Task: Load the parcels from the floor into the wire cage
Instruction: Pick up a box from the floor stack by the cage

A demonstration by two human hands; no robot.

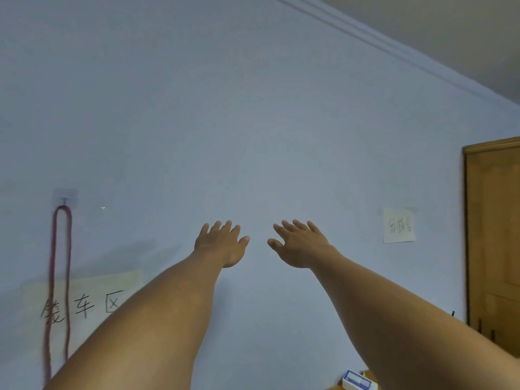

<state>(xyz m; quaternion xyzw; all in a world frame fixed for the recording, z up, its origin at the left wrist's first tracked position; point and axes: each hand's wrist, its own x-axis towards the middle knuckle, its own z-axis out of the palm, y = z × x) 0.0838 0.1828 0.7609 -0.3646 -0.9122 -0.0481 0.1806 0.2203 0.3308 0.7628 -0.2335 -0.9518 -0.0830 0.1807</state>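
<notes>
both my bare arms reach out before the pale wall (253,122); my left hand (222,243) and my right hand (299,244) hover side by side, fingers spread, holding nothing, thumbs near but apart; both lie well right of the red cord (60,263); the cord hangs from a hook (65,197) at its top; a handwritten sheet (92,299) sits behind the cord's lower part; a small note (399,226) and a wooden door (495,243) lie far right of the cord; a white-and-blue box (358,381) shows low, right of the cord

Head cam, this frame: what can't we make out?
Head view only:
- Out of frame: wire cage, parcels, floor; camera faces the wall.
- Cut off: small box, by bottom edge and right arm.
- Blurred: writing on the note.
- Partly hidden: paper sign, behind left arm and red cord.
</notes>
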